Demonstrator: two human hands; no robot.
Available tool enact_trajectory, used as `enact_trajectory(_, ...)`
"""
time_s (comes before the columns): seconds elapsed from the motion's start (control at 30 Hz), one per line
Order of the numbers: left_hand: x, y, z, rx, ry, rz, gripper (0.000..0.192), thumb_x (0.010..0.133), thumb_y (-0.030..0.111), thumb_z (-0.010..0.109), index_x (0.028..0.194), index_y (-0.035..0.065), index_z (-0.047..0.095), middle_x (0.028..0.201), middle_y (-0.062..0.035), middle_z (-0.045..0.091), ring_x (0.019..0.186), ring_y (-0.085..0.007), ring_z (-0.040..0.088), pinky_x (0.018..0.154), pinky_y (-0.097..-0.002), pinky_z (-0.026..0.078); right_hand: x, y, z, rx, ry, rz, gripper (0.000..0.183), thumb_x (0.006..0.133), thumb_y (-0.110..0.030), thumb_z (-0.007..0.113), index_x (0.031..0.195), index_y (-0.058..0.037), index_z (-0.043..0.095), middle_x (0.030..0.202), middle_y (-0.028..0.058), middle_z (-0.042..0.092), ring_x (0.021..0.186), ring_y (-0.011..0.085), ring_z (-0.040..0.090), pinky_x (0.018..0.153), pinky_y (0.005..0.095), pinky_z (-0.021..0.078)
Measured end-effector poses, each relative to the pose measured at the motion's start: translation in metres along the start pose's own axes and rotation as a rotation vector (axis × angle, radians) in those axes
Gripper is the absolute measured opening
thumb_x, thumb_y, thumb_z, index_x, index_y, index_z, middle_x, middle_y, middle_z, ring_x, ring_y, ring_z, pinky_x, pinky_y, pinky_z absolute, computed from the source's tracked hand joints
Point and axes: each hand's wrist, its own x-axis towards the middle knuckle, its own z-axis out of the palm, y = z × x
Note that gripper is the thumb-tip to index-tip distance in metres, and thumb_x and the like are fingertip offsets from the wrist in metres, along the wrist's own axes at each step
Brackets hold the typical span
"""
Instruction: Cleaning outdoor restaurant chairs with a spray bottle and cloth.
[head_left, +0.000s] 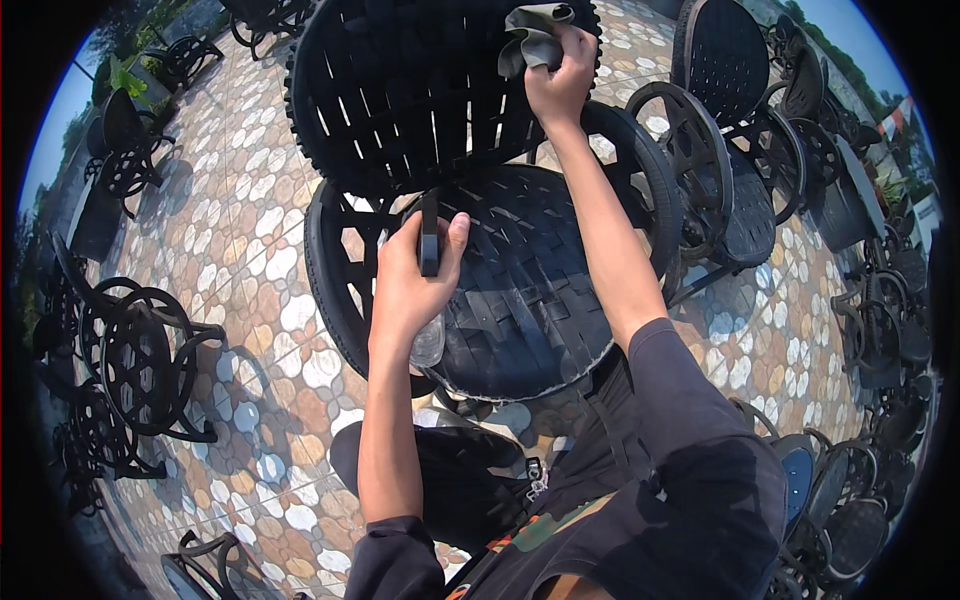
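Before me stands a black armchair made from tyre rubber, with a woven strip seat and a slotted, woven backrest edged in knobbly tread. My right hand grips a crumpled grey-green cloth at the upper right of the backrest; whether the cloth presses on the rubber is hard to tell. Over the seat's left side, my left hand is wrapped around a clear bottle with a black top, apparently a spray bottle. The hand covers most of the bottle's middle.
Close on the right is another tyre armchair. More black chairs stand on the left, and a crowd of furniture lines the right. Patterned stone-look tiles pave the floor. My knee is near the seat's front edge.
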Motion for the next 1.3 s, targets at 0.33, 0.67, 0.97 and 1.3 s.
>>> enact_trajectory(0.33, 0.011, 0.0, 0.013, 0.023, -0.043, 0.052, 0.044, 0.105, 0.042, 0.073, 0.091, 0.0009, 0.066, 0.064, -0.0015, 0.058, 0.059, -0.0105, 0.058, 0.056, -0.0296, 0.047, -0.187, 0.085, -0.042, -0.274, -0.591, 0.206, 0.065, 0.078, 0.005, 0.074, 0.143, -0.0027, 0.068, 0.112, 0.0154, 0.059, 0.102, 0.0356, 0.066, 0.092, 0.0426, 0.0555)
enact_trajectory(0.67, 0.001, 0.01, 0.004, -0.034, -0.017, 0.054, 0.044, 0.104, 0.041, 0.075, 0.089, 0.0002, 0.068, 0.064, -0.0049, 0.06, 0.059, -0.0116, 0.054, 0.057, -0.0312, 0.045, 0.028, 0.025, -0.005, -0.277, 0.061, -0.179, 0.061, 0.087, -0.018, 0.079, 0.145, -0.0064, 0.068, 0.115, 0.0156, 0.059, 0.105, 0.0343, 0.06, 0.096, 0.0438, 0.0519)
enact_trajectory(0.97, 0.003, 0.015, 0.016, 0.011, -0.068, 0.035, 0.046, 0.103, 0.043, 0.075, 0.089, -0.0007, 0.068, 0.064, -0.0067, 0.062, 0.059, -0.0134, 0.057, 0.059, -0.0336, 0.046, -0.088, 0.073, -0.028, -0.366, -0.329, -0.052, 0.059, 0.079, 0.002, 0.074, 0.137, -0.0057, 0.071, 0.116, 0.0148, 0.058, 0.104, 0.038, 0.06, 0.094, 0.0473, 0.0536)
enact_trajectory(1.3, -0.043, 0.029, 0.005, -0.091, -0.098, -0.064, 0.056, 0.105, 0.045, 0.072, 0.079, -0.0048, 0.063, 0.058, -0.0114, 0.059, 0.053, -0.0193, 0.06, 0.056, -0.0384, 0.048, -0.06, 0.003, -0.015, -0.198, -0.135, -0.082, 0.035, 0.087, -0.01, 0.075, 0.12, 0.0008, 0.076, 0.123, 0.0151, 0.06, 0.113, 0.0394, 0.058, 0.098, 0.0449, 0.0502)
